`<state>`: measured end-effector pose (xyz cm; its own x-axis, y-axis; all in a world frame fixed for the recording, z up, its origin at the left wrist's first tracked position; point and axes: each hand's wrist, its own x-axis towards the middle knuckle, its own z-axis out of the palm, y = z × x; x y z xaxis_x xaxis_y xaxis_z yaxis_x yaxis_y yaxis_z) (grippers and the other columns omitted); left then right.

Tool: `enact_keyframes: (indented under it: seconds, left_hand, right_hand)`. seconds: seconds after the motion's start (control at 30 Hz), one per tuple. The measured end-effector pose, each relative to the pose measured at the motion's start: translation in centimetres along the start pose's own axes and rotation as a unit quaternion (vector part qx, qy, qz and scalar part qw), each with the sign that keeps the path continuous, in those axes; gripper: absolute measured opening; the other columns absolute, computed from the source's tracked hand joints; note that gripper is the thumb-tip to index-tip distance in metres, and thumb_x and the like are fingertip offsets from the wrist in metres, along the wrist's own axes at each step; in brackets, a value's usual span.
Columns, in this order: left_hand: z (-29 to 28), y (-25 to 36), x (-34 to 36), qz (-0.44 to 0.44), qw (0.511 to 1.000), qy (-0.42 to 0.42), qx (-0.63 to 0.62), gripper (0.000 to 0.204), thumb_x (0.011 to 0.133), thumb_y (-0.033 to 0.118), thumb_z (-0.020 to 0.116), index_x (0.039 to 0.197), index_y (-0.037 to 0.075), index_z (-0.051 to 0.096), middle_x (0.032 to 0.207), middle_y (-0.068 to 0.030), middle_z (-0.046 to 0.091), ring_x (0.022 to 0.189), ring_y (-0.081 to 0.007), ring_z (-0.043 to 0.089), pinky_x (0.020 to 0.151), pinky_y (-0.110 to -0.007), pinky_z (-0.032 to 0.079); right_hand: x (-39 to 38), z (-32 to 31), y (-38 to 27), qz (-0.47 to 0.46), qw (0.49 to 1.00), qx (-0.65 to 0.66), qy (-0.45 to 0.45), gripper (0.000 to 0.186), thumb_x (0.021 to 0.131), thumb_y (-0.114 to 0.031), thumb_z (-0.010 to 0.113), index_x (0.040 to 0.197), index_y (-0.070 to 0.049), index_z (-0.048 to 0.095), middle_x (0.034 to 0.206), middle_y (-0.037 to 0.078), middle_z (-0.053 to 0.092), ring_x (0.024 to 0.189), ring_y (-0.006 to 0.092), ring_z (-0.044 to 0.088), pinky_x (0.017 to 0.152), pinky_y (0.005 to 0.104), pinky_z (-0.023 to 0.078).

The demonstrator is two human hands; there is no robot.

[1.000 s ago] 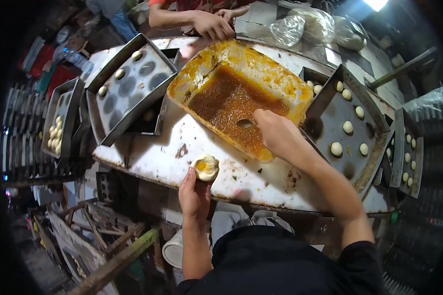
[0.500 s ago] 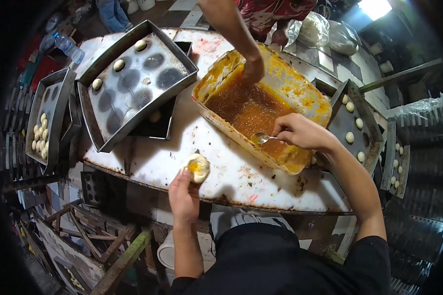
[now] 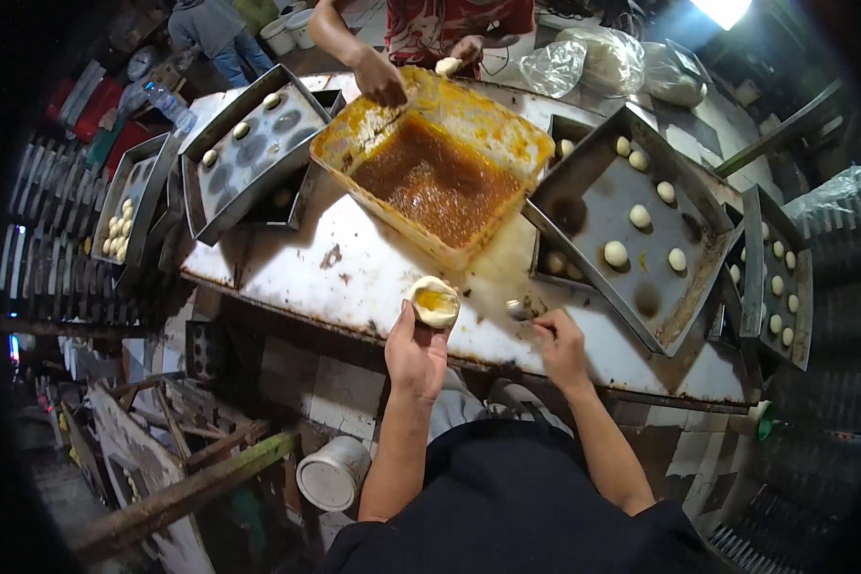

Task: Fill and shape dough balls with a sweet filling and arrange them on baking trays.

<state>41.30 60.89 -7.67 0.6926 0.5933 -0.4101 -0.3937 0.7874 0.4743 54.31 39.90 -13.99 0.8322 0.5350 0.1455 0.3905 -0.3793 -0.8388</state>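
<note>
A cupped piece of pale dough [image 3: 434, 289] with yellow-orange filling in its hollow rests in my left hand [image 3: 417, 362], whose fingers are mostly hidden beneath it. To its right, just above the table, my right hand [image 3: 562, 349] grips a metal spoon [image 3: 518, 310], its bowl pointing toward the dough. Beyond both hands stands a smeared rectangular tub [image 3: 389, 221] holding a wet, orange-brown filling [image 3: 440, 187].
Across the white table [image 3: 301, 273], a co-worker's hand [image 3: 383, 81] reaches over the tub's far left corner; the other holds dough [image 3: 447, 66]. Metal trays [image 3: 593, 215] with dough balls flank the tub. A white bucket [image 3: 327, 483] stands below the table's near edge.
My right hand has drawn the spoon out of the tub, back beside the dough. The view has shifted. The co-worker's hand has moved from inside the tub to its far left corner.
</note>
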Motion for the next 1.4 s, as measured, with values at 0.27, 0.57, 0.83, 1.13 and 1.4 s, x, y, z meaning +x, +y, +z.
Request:
enact_keyframes:
  seconds: [0.27, 0.57, 0.83, 1.13, 1.4]
  left_hand:
    - [3.3, -4.7, -12.5, -0.069, 0.967, -0.163, 0.182, 0.061, 0.097, 0.001, 0.066, 0.152, -0.001, 0.038, 0.14, -0.0131, 0.057, 0.128, -0.023, 0.059, 0.109, -0.033, 0.048]
    - [0.5, -4.3, -25.9, 0.15, 0.9, -0.084, 0.4, 0.038, 0.112, 0.024, 0.048, 0.143, 0.002, 0.053, 0.123, -0.0065, 0.064, 0.102, -0.0096, 0.061, 0.091, -0.026, 0.05]
    - [-10.9, -4.6, -40.2, 0.312, 0.915, 0.092, 0.237, 0.025, 0.105, 0.024, 0.061, 0.119, 0.005, 0.052, 0.105, -0.0054, 0.058, 0.093, -0.0114, 0.058, 0.085, -0.027, 0.049]
    - [-23.1, -4.4, -56.7, 0.402, 0.833, 0.221, 0.309, 0.032, 0.109, 0.026, 0.055, 0.127, 0.001, 0.066, 0.128, -0.0147, 0.068, 0.115, -0.0205, 0.066, 0.097, -0.032, 0.052]
    - [-19.9, -5.5, -55.5, 0.496, 0.725, 0.183, 0.441, 0.038, 0.11, 0.025, 0.05, 0.133, -0.001, 0.064, 0.126, -0.0198, 0.071, 0.109, -0.0266, 0.072, 0.094, -0.036, 0.054]
  right_hand:
    - [-2.9, -8.8, -1.5, 0.001, 0.984, 0.124, -0.127, 0.043, 0.083, -0.006, 0.077, 0.125, -0.005, 0.071, 0.129, 0.012, 0.062, 0.123, 0.0294, 0.056, 0.103, 0.0391, 0.045]
    - [-12.7, -8.9, -14.3, -0.034, 0.826, 0.454, -0.332, 0.043, 0.085, 0.007, 0.074, 0.128, 0.0, 0.07, 0.135, 0.011, 0.06, 0.129, 0.0196, 0.056, 0.104, 0.0321, 0.05]
    - [-28.0, -1.9, -20.8, 0.016, 0.836, 0.349, -0.424, 0.03, 0.089, 0.001, 0.077, 0.118, 0.0, 0.069, 0.104, 0.003, 0.07, 0.094, 0.0085, 0.065, 0.079, 0.0244, 0.054]
    - [-43.1, 2.9, -26.8, -0.139, 0.768, 0.233, -0.581, 0.016, 0.09, 0.001, 0.076, 0.106, 0.004, 0.073, 0.111, 0.008, 0.067, 0.103, 0.0161, 0.068, 0.092, 0.0303, 0.056]
    - [-40.2, 1.2, -24.8, -0.146, 0.787, 0.243, -0.549, 0.016, 0.095, -0.003, 0.074, 0.109, 0.004, 0.068, 0.095, 0.006, 0.07, 0.085, 0.0103, 0.068, 0.074, 0.0251, 0.056]
